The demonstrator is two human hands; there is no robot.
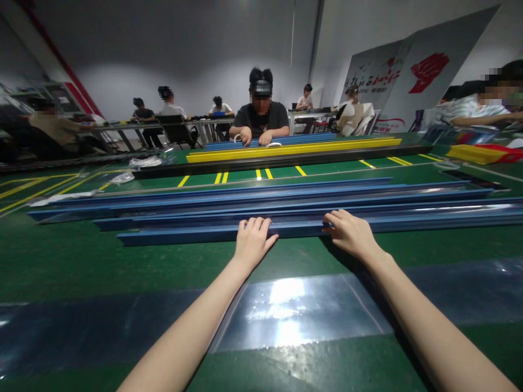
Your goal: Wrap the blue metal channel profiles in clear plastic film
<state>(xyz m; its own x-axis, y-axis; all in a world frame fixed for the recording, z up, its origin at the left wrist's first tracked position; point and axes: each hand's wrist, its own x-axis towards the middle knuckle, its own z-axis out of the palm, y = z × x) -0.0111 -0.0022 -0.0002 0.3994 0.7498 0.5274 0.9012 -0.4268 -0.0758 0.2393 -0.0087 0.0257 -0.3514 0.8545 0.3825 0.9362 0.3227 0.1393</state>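
Observation:
Several long blue channel strips lie side by side across the green table. My left hand (254,239) rests on the nearest blue strip (183,235), its fingers bent over the near edge and the thumb pointing right along it. To the right, my right hand (348,231) has its fingers curled at the same strip, over its upper edge; the fingertips are partly hidden. Under my forearms a wide clear plastic sheet (294,310) lies flat and shiny, running left to right.
Beyond the blue strips lie a black strip (286,161) and a yellow strip (294,149). A person (260,117) faces me across the table, hands at more blue strips. Clear plastic wrap (146,162) sits at back left; yellow trays (474,154) stand at right.

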